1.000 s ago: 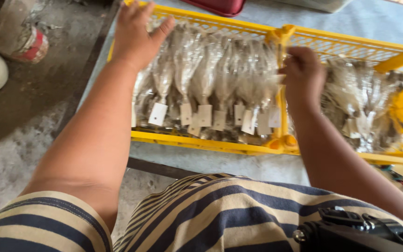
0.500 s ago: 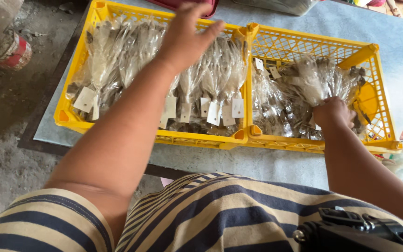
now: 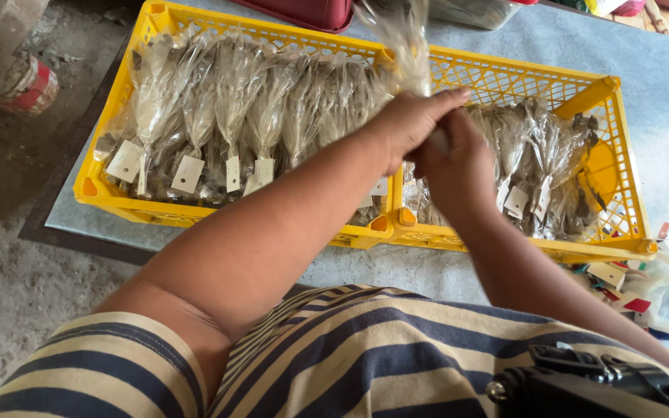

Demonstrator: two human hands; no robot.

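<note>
Clear bag's [image 3: 401, 39] top beyond frame

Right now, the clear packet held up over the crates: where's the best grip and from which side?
Probably the gathered neck of the clear packet, from below. It stands upright and fans out above the left hand and right hand, which both pinch it there above the yellow crates.

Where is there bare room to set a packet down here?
Bare yellow mesh shows at the right crate's far right end, and grey mat beyond it. The left crate is packed with packets; both hands hold one bag.
</note>
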